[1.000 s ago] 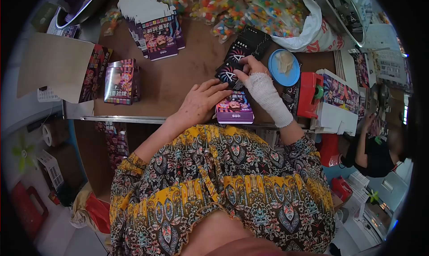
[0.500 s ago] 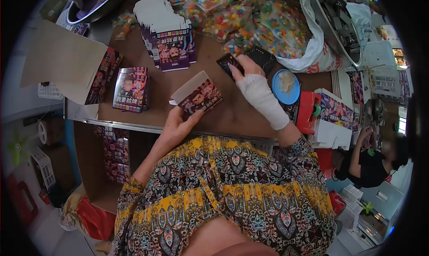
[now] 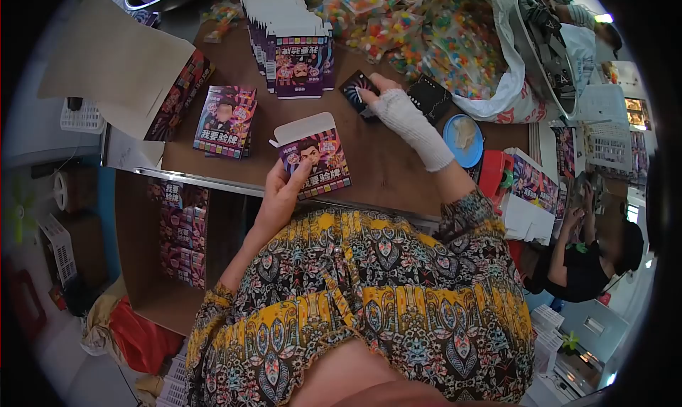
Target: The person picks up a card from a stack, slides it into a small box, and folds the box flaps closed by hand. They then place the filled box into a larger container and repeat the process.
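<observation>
My left hand (image 3: 283, 197) grips a small printed box (image 3: 325, 162), its thumb on the front and its top flap standing open. Up and to the right, my right hand (image 3: 398, 98), in a white fingerless glove, has its fingers on a black card pack (image 3: 359, 94) lying on the table. Just right of it lies another black pack (image 3: 428, 100). Stacked printed boxes (image 3: 226, 121) sit to the left. Behind them stands a row of flat box blanks (image 3: 298, 69) with white flaps.
Candy bags (image 3: 440, 41) heap at the back. On the right are a blue lid (image 3: 463, 141), a red tape dispenser (image 3: 495, 176) and a metal bowl (image 3: 550, 51) of black packs. An open carton (image 3: 135, 265) holds boxes below the table's left edge. A person (image 3: 582, 265) is far right.
The box in my left hand has turned from a tilt to nearly upright, front towards me. The black pack under my right hand now shows more of its face. The whole view has shifted slightly.
</observation>
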Tool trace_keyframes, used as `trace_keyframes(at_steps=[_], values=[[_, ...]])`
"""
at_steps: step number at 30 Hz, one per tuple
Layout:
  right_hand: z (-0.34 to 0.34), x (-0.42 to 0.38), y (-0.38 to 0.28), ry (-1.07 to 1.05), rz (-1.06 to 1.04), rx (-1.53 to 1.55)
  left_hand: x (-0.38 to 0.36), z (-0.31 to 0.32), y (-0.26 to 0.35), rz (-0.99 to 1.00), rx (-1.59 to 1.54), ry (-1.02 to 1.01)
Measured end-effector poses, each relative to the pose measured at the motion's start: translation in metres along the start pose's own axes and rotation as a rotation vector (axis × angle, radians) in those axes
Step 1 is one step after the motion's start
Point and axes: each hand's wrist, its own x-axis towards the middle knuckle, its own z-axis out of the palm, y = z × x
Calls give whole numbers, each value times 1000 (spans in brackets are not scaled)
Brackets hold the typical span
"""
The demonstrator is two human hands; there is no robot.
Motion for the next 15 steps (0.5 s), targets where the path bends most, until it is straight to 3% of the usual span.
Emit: trace_keyframes(at_steps=[4, 7, 8, 11, 13, 15], values=[[-16, 8, -7, -142, -3, -17, -2, 17, 23, 87, -17, 27], [-6, -4, -3, 161, -122, -284, -3, 12, 21, 72, -2, 25], [-3, -8, -1, 160, -117, -281, -2, 6, 13, 60, -45, -11], [5, -17, -7, 91, -210, -362, -5, 4, 5, 25, -75, 10], [-3, -21, -16, -51, -196, -394, -7, 7, 9, 90, -11, -7], [-1, -32, -14, -62, -236, -379, -10, 15, 11, 133, -7, 43]])
